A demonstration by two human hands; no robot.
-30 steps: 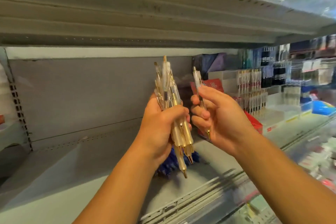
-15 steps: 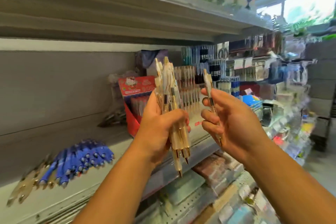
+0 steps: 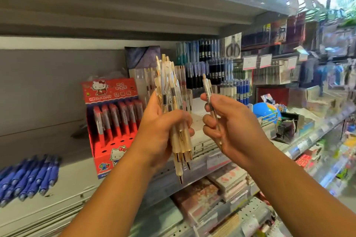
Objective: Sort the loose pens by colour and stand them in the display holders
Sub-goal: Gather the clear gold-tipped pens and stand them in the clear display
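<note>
Blue pens (image 3: 30, 177): a loose heap lying flat on the shelf (image 3: 77, 175) at far left, seemingly waiting their turn.
Red display box (image 3: 109, 90): upright just right of that heap, with red pens standing in its slots.
Left hand (image 3: 159, 134): wrapped tight round a bundle of pens (image 3: 167, 82), which it holds upright with tips down, probably as one colour group.
Bundle's look: clear and milky barrels with gold clips and gold tips, fanning out at the top.
Right hand (image 3: 237, 129): near the bundle but apart from it, it pinches a single matching pen (image 3: 207, 90), likely singled out for placing.
Display holders (image 3: 217, 75): far behind both hands, with dark and blue pens standing in tiers.
</note>
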